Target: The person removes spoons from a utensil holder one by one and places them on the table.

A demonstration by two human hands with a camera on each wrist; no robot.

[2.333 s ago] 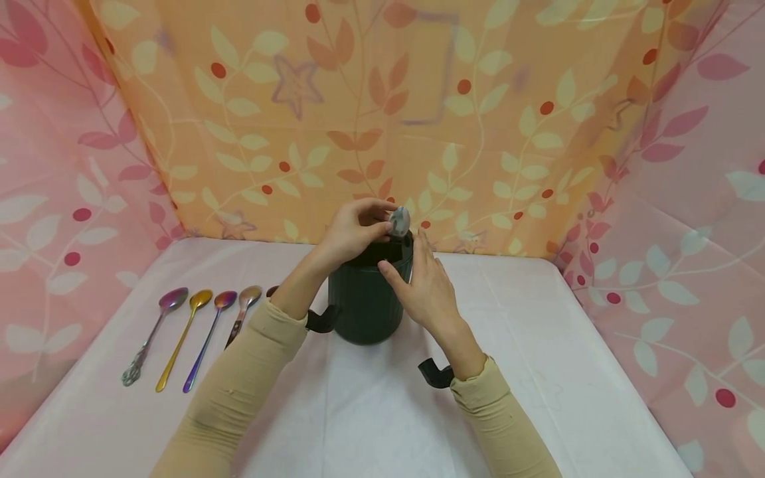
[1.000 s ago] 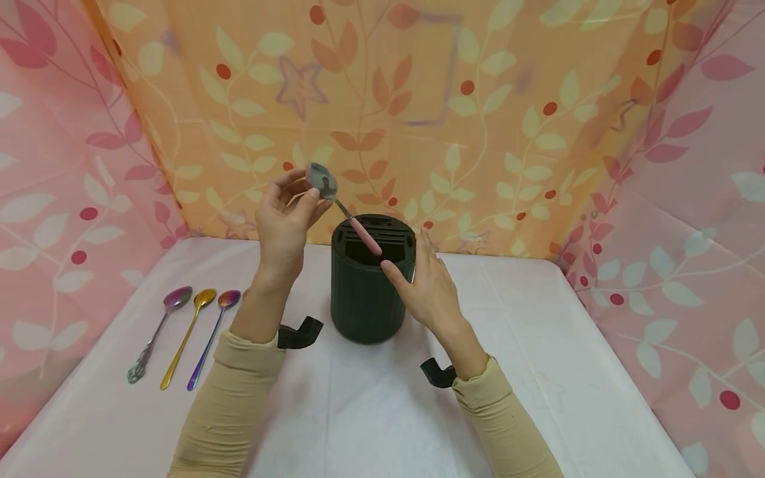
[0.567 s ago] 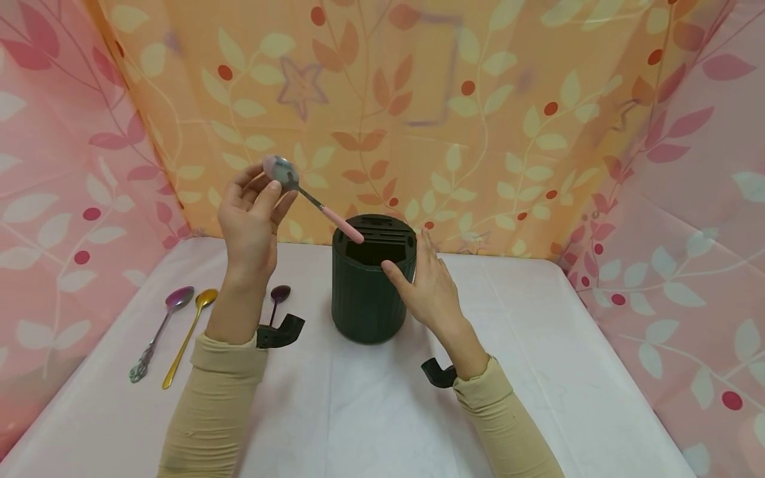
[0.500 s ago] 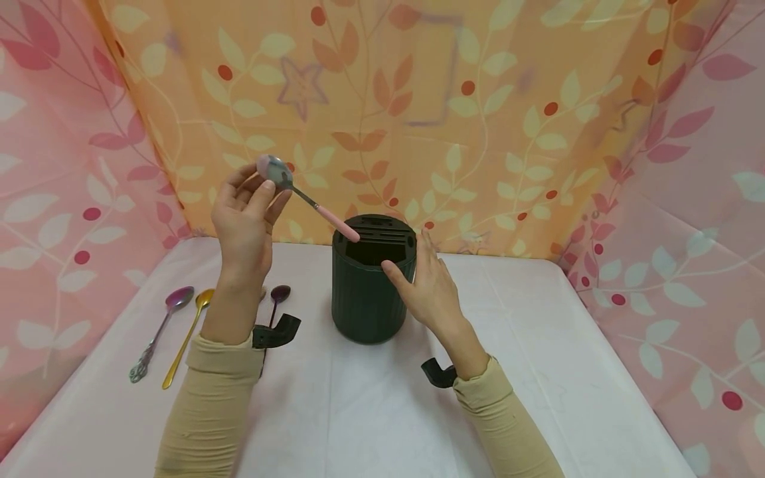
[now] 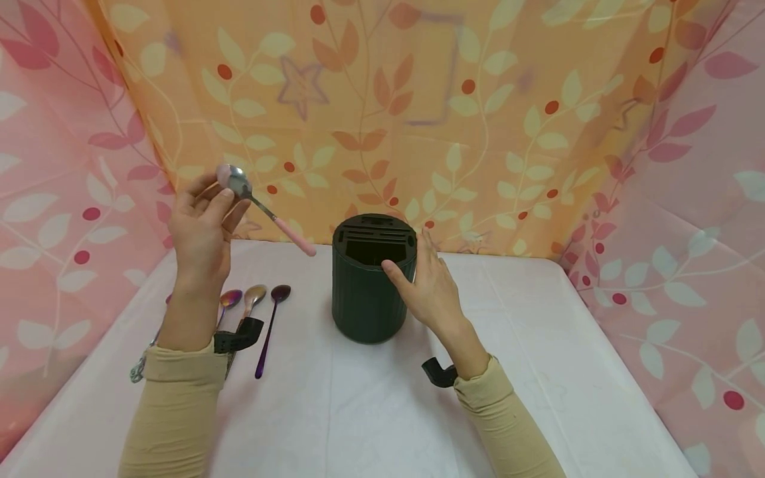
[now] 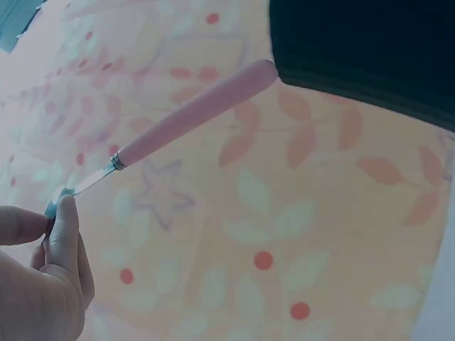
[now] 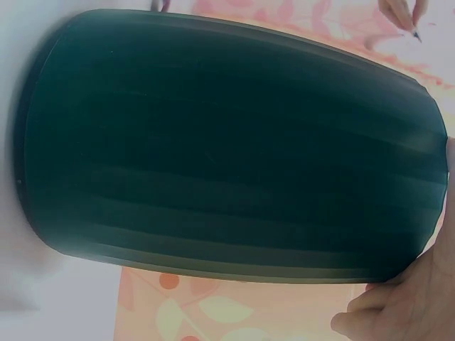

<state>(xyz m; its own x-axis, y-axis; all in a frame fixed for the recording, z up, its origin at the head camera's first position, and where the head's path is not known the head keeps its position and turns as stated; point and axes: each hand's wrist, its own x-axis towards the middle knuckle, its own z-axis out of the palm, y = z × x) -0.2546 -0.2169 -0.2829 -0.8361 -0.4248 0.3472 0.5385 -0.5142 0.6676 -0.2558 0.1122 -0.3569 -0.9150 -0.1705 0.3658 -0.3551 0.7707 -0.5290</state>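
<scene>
My left hand (image 5: 200, 232) pinches a spoon (image 5: 293, 238) by its silver bowl, between thumb and fingers. Its pink handle points down to the right, clear of the table and left of the dark green knife holder (image 5: 367, 302). In the left wrist view the pink handle (image 6: 199, 114) reaches toward the holder's dark wall (image 6: 362, 50). My right hand (image 5: 431, 285) rests against the holder's right side, fingers straight along it and thumb at the front rim. The holder stands upright, with narrow slots at the back of its top and a wide opening in front.
Several spoons lie on the white tablecloth (image 5: 382, 418) at left, partly hidden by my left forearm: a dark purple spoon (image 5: 271, 332), a copper-toned spoon (image 5: 254, 295) and a rainbow spoon (image 5: 230, 299) among them. A patterned orange curtain (image 5: 382, 119) hangs behind.
My left hand has lifted the pink-handled spoon out of the holder's opening and carried it left, now a little lower. My right hand has stayed at the holder.
</scene>
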